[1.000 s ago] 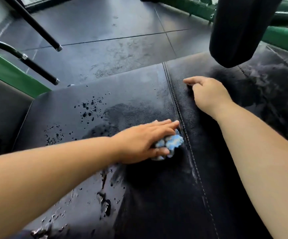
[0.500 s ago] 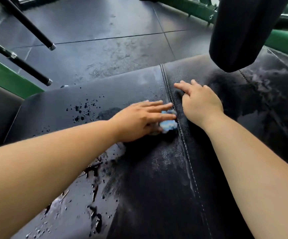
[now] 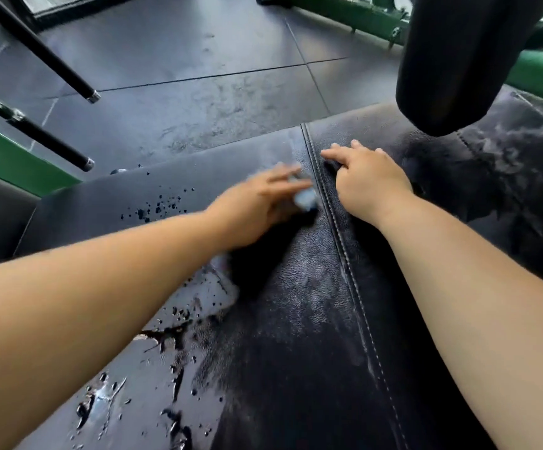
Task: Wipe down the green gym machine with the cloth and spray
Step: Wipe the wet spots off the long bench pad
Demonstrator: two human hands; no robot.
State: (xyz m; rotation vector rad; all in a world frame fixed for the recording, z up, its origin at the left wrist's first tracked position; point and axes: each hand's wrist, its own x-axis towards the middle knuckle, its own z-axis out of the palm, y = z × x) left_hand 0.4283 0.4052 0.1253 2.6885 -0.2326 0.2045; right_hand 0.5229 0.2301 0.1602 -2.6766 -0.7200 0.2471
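Note:
A bunched light-blue cloth [image 3: 306, 198] is held by my left hand [image 3: 257, 209] against the black padded seat [image 3: 296, 319] of the green gym machine [image 3: 10, 157], just left of the stitched seam. The hand is motion-blurred, so its fingers are hard to read. Right of the seam, my right hand [image 3: 370, 183] rests on the pad with fingers extended and nothing in it. Spray droplets [image 3: 159, 209] and wet streaks [image 3: 101, 401] lie on the left part of the pad. No spray bottle is in view.
A black roller pad [image 3: 458, 60] hangs over the far right of the seat. Two black handle bars [image 3: 52, 141] stick out at the left above the dark rubber floor [image 3: 182, 76]. Green frame tubes [image 3: 539, 69] run behind at the right.
My left hand slid the cloth away from me along the seam toward the pad's far edge. My right hand shifted left, closer to the seam.

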